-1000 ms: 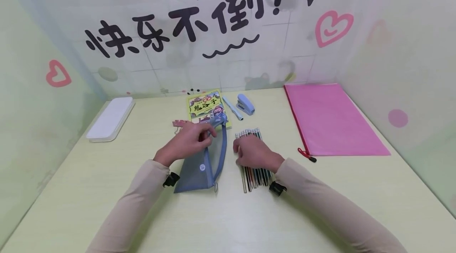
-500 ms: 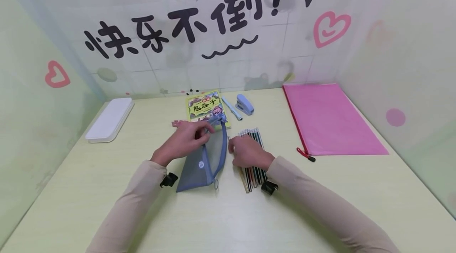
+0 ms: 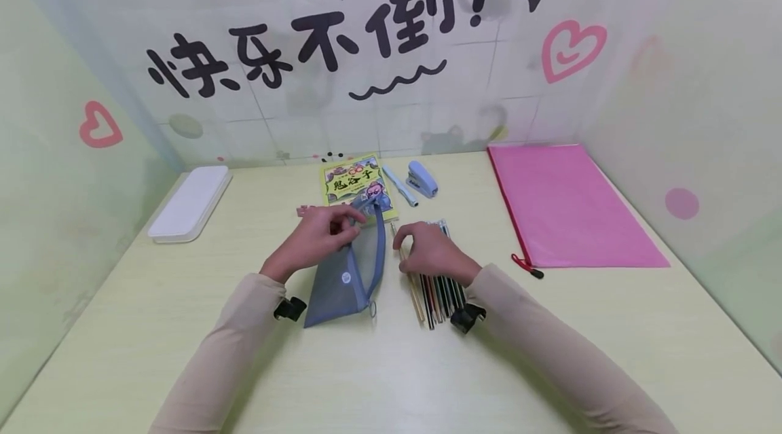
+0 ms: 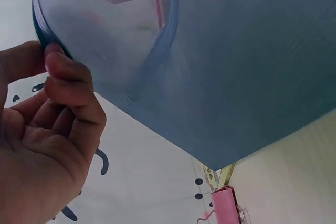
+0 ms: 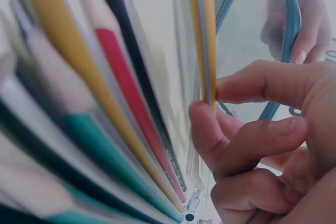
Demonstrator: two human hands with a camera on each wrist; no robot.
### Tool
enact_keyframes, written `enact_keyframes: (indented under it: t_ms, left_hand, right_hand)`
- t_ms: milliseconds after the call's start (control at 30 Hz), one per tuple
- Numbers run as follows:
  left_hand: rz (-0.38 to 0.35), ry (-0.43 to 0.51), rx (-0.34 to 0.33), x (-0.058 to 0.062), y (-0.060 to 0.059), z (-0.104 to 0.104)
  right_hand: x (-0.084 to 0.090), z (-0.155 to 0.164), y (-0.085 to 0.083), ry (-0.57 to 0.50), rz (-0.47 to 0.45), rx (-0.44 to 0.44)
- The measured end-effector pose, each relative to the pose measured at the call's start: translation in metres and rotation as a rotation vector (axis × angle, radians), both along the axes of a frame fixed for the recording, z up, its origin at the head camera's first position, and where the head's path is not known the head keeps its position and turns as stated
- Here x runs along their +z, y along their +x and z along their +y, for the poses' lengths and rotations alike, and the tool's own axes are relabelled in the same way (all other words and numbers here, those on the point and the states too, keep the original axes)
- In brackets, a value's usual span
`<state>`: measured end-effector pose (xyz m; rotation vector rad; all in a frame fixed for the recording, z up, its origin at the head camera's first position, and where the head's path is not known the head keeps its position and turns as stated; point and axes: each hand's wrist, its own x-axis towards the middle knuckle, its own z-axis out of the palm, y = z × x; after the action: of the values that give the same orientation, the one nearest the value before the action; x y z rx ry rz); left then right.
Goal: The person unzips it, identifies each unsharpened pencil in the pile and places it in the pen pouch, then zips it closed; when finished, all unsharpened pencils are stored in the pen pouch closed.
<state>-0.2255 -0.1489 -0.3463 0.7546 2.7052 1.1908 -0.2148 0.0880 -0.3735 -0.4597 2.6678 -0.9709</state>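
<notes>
While left hand pinches pouch, right hand pinches pencil.

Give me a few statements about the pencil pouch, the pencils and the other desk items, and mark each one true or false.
1. The left hand holds the blue mesh pouch by its open edge. True.
2. The right hand pinches a yellow pencil. True.
3. The pink folder lies left of the pouch. False: it lies to the right, beyond the pencils.
4. The stapler sits on the white case. False: it rests on the desk near the book.
5. The pouch's zipper is fully closed. False: its mouth is held open.
</notes>
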Motion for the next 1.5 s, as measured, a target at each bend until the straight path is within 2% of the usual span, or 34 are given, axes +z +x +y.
enact_keyframes:
  t_ms: [267,467,833,967,1100,1367,1500]
  left_hand:
    - [0.007,0.033,0.003,0.0,-0.001,0.003]
    - [-0.002,0.033,0.0,-0.002,-0.001,0.006]
    - [-0.017,0.04,-0.005,-0.002,0.0,0.011]
    - [-0.013,0.052,0.002,-0.003,0.002,0.013]
    - [-0.007,0.056,0.013,-0.005,0.002,0.015]
    - [0.012,0.125,0.054,-0.005,0.001,0.021]
    - [0.006,0.132,0.068,-0.007,0.004,0.025]
  right_hand:
    - [0.003,0.007,-0.001,-0.176,-0.08,-0.062]
    - [0.003,0.005,-0.002,-0.287,-0.107,-0.142]
    - [-0.003,-0.007,-0.003,-0.483,-0.02,-0.277]
    - [-0.004,-0.012,-0.002,-0.522,0.025,-0.315]
    - [-0.005,-0.017,-0.001,-0.546,0.031,-0.307]
    - [-0.004,-0.021,0.008,-0.582,-0.017,-0.218]
    - [-0.005,-0.024,0.008,-0.589,-0.032,-0.202]
